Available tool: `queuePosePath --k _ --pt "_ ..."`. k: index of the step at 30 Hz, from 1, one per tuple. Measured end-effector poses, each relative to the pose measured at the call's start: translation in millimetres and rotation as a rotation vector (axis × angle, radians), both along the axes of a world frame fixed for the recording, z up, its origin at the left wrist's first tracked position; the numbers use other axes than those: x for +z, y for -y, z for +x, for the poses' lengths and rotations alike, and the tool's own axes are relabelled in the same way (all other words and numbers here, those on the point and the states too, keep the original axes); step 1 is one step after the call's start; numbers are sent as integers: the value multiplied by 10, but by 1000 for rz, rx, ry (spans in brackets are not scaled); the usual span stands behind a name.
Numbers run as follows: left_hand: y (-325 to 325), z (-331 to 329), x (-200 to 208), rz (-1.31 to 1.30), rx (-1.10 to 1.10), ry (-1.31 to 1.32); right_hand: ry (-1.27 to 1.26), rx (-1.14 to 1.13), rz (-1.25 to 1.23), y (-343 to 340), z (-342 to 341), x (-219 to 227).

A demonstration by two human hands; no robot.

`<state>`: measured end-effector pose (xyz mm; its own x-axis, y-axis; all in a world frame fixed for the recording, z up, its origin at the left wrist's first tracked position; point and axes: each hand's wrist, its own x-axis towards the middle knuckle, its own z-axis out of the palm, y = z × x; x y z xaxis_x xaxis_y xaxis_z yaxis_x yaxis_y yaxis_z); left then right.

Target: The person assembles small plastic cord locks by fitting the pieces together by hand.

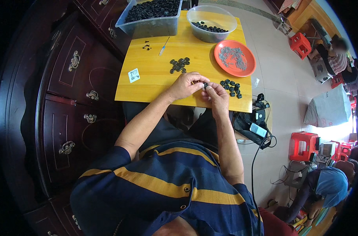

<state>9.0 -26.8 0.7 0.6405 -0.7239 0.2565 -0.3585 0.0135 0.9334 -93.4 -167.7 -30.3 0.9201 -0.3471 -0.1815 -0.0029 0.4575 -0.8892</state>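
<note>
Above the table's near edge, my left hand (185, 85) and my right hand (217, 96) meet fingertip to fingertip. Pinched between them is a small black plastic piece (205, 85), mostly covered by the fingers. Just beyond my left hand lies a loose group of dark oval pieces (179, 65). Close to the right of my right hand sits another cluster of small black pieces (231, 88). An orange-red plate (249, 70) farther right carries many thin silvery metal bits (232, 58).
On the yellow table (151, 88) stand a rectangular tub (155, 28) and a round clear bowl (222, 36), both with black pieces. A thin screwdriver (162, 50) and a white label (134, 75) lie left. Dark drawers (69, 98) flank the left; two people sit right.
</note>
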Motion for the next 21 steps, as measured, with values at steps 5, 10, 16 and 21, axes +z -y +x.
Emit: queuePosePath --k 5,10,16,21 --pt "3 41 66 27 -83 194 -39 54 51 20 -10 89" --pt "29 -122 249 141 -2 211 -55 -1 188 31 -62 63" --pt "110 -294 260 196 174 628 -11 -109 388 -70 -133 128" --pt "137 -318 202 215 170 681 33 -108 408 -60 -152 -32"
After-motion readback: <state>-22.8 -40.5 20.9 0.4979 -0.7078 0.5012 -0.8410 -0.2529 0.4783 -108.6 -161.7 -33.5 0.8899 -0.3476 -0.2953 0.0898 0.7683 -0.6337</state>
